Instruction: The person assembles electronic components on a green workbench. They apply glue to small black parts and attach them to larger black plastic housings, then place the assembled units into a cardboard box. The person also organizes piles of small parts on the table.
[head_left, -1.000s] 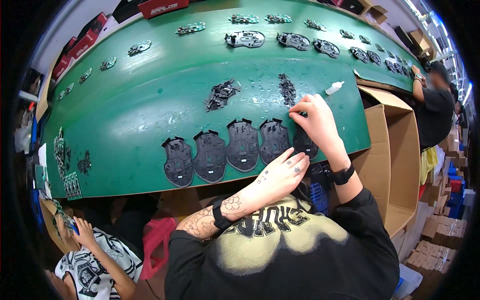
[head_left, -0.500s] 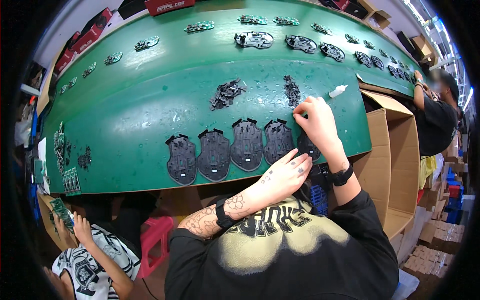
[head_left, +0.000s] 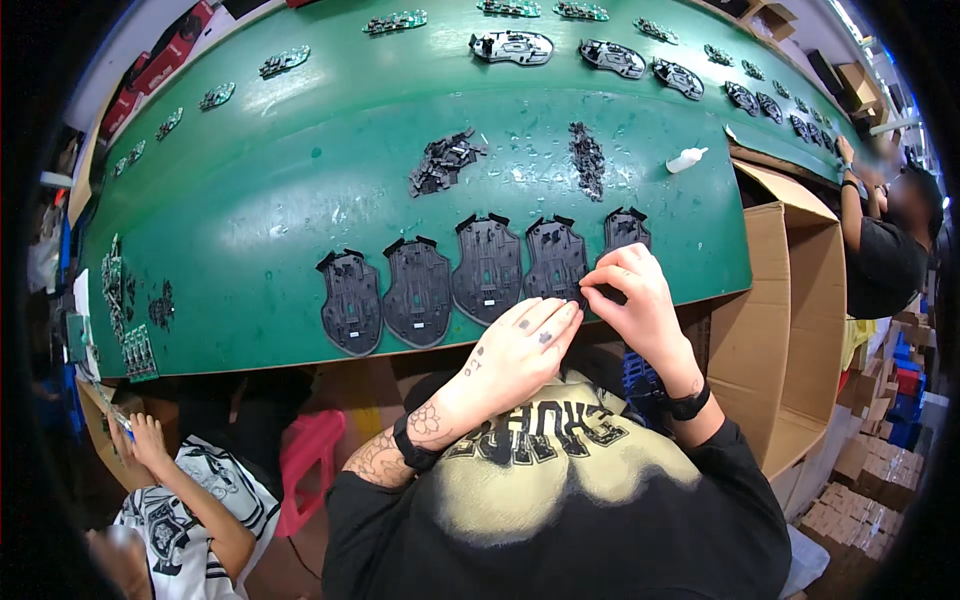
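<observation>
Several black mouse base shells lie in a row along the near edge of the green table. My left hand rests with its fingers stretched out over the near end of the shell second from the right. At that shell's right edge, my right hand pinches thumb and forefinger together; whatever they hold is too small to make out. My right hand partly covers the rightmost shell. Beyond the row are a pile of black strip-like pieces and a narrower pile of small black parts.
A white dropper bottle lies right of the piles. Green circuit boards and fitted mouse bases line the far side. An open cardboard box stands at the table's right. People work at left and far right.
My right hand has come nearer, from beside the small-parts pile to the shell second from the right. My left hand has shifted left and nearer. The view has tilted slightly.
</observation>
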